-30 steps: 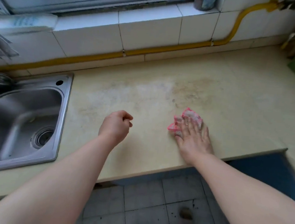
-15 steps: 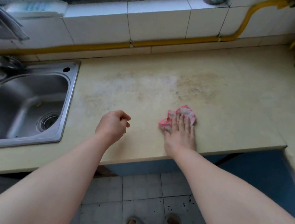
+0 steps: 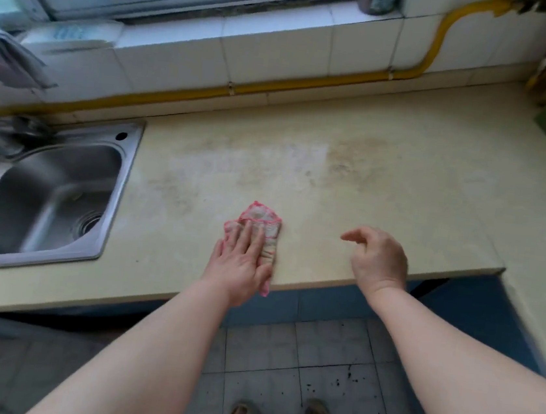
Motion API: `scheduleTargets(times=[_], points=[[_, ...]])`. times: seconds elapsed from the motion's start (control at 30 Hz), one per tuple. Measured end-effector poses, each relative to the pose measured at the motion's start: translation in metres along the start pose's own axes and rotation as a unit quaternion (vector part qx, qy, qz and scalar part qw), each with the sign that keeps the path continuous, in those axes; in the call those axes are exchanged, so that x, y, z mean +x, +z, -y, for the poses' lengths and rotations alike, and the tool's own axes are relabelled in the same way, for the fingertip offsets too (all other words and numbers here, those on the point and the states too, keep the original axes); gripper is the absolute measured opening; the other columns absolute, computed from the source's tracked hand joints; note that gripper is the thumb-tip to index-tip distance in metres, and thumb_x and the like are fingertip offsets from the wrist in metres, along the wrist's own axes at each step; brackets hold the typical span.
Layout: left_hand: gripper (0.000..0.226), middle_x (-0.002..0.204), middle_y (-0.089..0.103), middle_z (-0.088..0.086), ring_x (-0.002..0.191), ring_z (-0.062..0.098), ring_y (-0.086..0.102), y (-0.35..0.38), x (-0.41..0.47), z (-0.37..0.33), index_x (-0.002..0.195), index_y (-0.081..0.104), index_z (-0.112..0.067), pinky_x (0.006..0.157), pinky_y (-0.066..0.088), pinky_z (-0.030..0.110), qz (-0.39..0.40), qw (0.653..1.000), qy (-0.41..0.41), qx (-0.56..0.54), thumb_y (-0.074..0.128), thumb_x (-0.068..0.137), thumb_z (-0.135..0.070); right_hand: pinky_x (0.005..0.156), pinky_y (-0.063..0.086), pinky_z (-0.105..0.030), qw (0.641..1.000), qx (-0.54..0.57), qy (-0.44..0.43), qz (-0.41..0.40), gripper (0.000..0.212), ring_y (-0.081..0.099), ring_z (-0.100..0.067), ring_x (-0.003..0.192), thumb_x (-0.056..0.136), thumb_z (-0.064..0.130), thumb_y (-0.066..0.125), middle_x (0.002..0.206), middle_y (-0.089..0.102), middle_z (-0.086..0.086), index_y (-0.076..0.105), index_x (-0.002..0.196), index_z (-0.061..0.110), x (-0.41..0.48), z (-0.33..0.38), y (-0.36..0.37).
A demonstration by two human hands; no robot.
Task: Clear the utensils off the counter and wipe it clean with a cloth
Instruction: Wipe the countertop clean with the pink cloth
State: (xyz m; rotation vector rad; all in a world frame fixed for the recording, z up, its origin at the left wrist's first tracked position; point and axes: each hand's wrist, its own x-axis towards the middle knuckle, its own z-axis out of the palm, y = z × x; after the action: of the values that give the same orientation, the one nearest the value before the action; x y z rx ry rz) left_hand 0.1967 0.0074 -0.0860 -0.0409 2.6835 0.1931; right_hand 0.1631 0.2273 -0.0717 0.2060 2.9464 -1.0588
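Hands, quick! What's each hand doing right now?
Left hand: open, fingers flat, pressing the cloth onto the counter.
Right hand: open, fingers loosely curled, holding nothing.

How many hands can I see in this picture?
2. The left hand lies flat on the pink-edged cloth near the front edge of the counter; the right hand is to its right, loosely curled, holding nothing.

One cloth, two hands, one sink, one yellow pipe
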Motion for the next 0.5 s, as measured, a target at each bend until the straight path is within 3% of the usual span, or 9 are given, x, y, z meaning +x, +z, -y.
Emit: scheduleTargets(times=[0.1, 0.23, 0.37, 0.5], points=[[0.069, 0.162, -0.016, 0.003, 0.148, 0.023, -0.018, -0.001, 0.025, -0.034, 0.155, -0.004, -0.018, 0.119, -0.008, 0.042, -0.023, 0.999, 0.003, 0.030, 0.026, 0.100, -0.047, 0.079, 0.052, -0.028, 0.996, 0.006, 0.067, -0.057, 0.043, 0.064, -0.021, 0.096, 0.082, -0.003, 0.040, 0.099, 0.073, 0.004, 0.074, 0.088, 0.024, 0.005, -0.049, -0.042], [0.068, 0.163, -0.008, 0.006, 0.150, 0.023, -0.012, -0.008, 0.060, -0.118, 0.154, 0.009, -0.013, 0.121, -0.007, 0.043, -0.038, 0.994, 0.101, 0.025, 0.033, 0.097, -0.041, 0.081, 0.052, -0.032, 0.985, -0.002, 0.122, -0.124, 0.042, 0.063, -0.026, 0.096, 0.078, -0.004, 0.041, 0.100, 0.074, 0.000, 0.074, 0.085, 0.022, 0.004, -0.104, -0.091], [0.073, 0.163, -0.010, 0.005, 0.149, 0.024, -0.013, -0.004, 0.081, -0.203, 0.155, -0.002, -0.022, 0.121, -0.007, 0.042, -0.010, 0.980, 0.197, 0.015, 0.037, 0.098, -0.043, 0.077, 0.050, -0.032, 0.975, -0.010, 0.152, -0.160, 0.041, 0.062, -0.030, 0.091, 0.077, -0.005, 0.041, 0.097, 0.074, -0.003, 0.073, 0.082, 0.021, -0.004, -0.134, -0.117], [0.089, 0.162, -0.014, 0.002, 0.148, 0.024, -0.019, 0.010, 0.078, -0.251, 0.154, -0.009, -0.030, 0.119, -0.012, 0.044, 0.014, 0.958, 0.273, 0.083, 0.051, 0.092, -0.047, 0.075, 0.049, -0.031, 0.974, -0.020, 0.161, -0.158, 0.038, 0.062, -0.030, 0.090, 0.076, -0.004, 0.044, 0.093, 0.074, -0.001, 0.072, 0.079, 0.021, 0.003, -0.139, -0.113]])
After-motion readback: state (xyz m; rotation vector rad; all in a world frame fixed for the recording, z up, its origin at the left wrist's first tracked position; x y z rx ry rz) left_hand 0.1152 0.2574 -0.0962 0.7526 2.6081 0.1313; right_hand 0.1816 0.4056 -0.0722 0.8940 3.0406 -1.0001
